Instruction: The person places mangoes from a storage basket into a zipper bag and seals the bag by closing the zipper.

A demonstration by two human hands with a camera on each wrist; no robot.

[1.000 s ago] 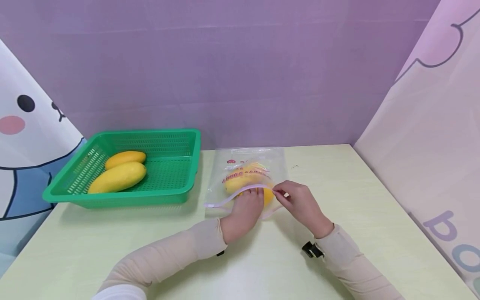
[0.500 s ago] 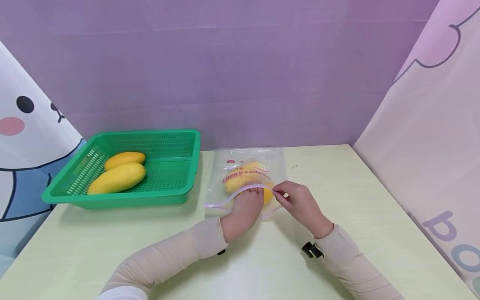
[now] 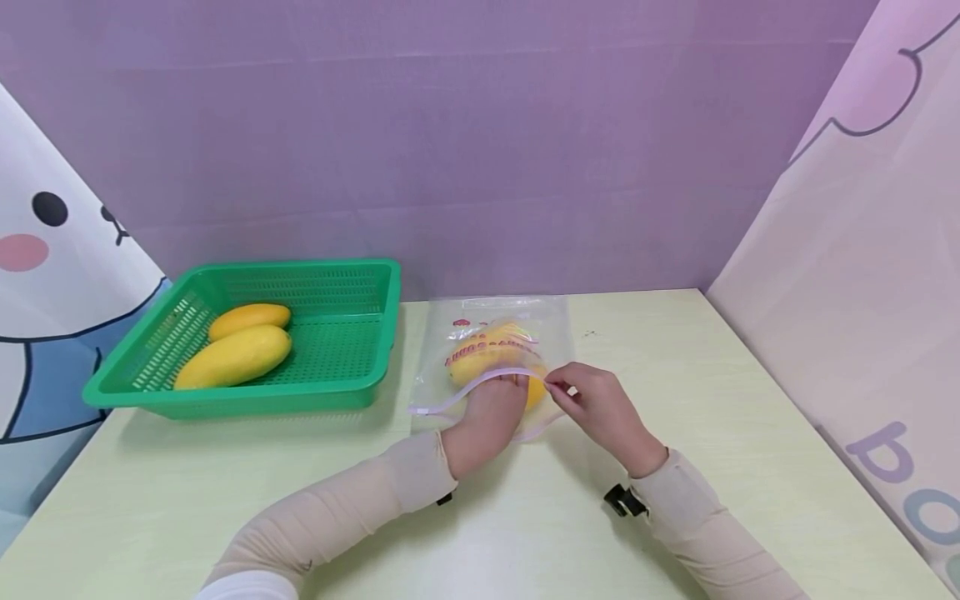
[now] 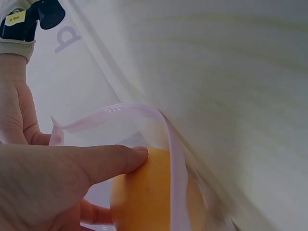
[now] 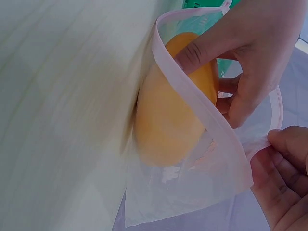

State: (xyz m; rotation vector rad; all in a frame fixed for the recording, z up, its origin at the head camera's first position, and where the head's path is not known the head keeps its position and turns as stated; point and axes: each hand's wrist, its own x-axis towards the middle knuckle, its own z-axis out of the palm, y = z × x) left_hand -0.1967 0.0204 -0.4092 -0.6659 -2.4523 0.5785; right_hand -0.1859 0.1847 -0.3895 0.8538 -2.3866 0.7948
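A clear zip bag (image 3: 510,321) with red print lies on the pale table (image 3: 720,400), with a yellow mango (image 3: 483,354) partly inside it. My left hand (image 3: 510,390) reaches into the bag's mouth, and its thumb and fingers grip the near end of the mango (image 5: 166,125). My right hand (image 3: 557,386) pinches the pink zip rim (image 5: 202,108) at the right side of the mouth and holds it open. In the left wrist view my thumb (image 4: 101,163) lies on the mango (image 4: 144,197) under the rim (image 4: 174,159).
A green slotted basket (image 3: 240,398) stands at the left with two more mangoes (image 3: 236,354) in it. A purple wall runs along the back, and printed panels close in both sides. Bare tabletop lies to the right of the bag.
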